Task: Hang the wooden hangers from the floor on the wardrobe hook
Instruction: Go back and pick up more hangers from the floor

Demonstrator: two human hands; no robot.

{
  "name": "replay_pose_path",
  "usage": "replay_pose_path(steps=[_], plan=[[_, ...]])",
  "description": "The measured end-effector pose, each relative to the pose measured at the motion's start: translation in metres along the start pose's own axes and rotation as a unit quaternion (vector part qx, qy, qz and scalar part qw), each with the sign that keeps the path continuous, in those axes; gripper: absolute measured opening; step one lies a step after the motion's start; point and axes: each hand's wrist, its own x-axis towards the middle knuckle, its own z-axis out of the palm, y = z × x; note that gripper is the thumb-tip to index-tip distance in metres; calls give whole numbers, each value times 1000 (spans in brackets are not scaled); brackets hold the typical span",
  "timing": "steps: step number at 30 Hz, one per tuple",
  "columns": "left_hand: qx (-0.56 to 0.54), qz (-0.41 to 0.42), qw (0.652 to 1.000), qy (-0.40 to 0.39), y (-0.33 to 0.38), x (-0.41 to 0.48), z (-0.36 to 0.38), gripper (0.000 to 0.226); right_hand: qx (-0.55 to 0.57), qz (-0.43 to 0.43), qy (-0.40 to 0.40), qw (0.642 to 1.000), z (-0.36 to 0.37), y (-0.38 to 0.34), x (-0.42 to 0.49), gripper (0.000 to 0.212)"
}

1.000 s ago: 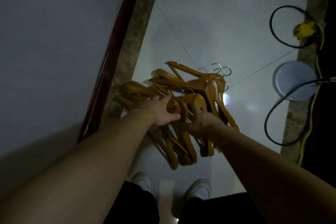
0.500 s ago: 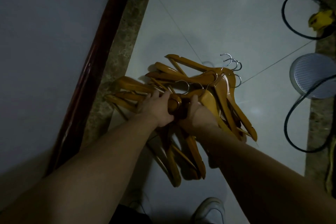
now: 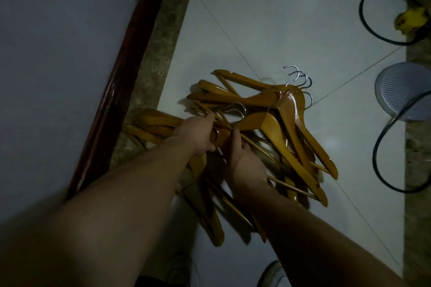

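Head view, dim room. The wooden hangers (image 3: 263, 121) lay in a tangled heap on the pale tiled floor (image 3: 268, 18), close to the dark wood trim (image 3: 130, 58) and the wall (image 3: 58, 30). The left hand (image 3: 198, 134) was curled around the neck of a hanger in the middle of the pile, fingers wrapped on wood. The right hand (image 3: 245, 161) pressed in just beside it, fingers on the same clump; whether it fully gripped could not be told. Several metal hooks (image 3: 299, 81) stuck out together on the far side of the heap.

Judgement: stiff, light singly, but the bundle looked awkward, with bars and hooks interlocked and lacquer likely slick. Best taken at the necks or by the gathered hooks, so they hang aligned. A black cable (image 3: 382, 151) and a round grey disc (image 3: 405, 93) lay well apart.
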Motion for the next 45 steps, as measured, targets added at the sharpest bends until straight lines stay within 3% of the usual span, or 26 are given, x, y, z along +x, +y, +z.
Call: replay_pose_path(steps=[3,8,14,19,22,25,31,38,45], plan=[[-44,3,998,-37,-10,-2,-7,65,49,-9,-11,999,-2,-1,-2,98],[-42,30,996,-71,-15,1,-12,48,49,-10,-5,999,-1,3,-2,73],[-36,57,992,-107,-14,4,-28,24,56,12,-43,997,2,11,-5,60],[-15,86,989,-117,-5,-6,-39,21,63,-4,-68,996,-15,15,-12,58],[-25,98,986,-130,0,-13,-56,5,63,-13,-110,992,-42,13,-11,42],[-13,117,986,-120,12,-20,-84,8,29,-33,-131,990,-78,5,-12,46],[7,146,986,-74,50,-59,-165,15,49,-39,-89,994,-171,-24,-46,51],[-82,127,987,-60,111,-153,-295,14,58,-26,-75,995,-318,-72,-138,50],[-67,122,989,-53,181,-245,-436,14,105,-21,-48,993,-460,-120,-226,46]])
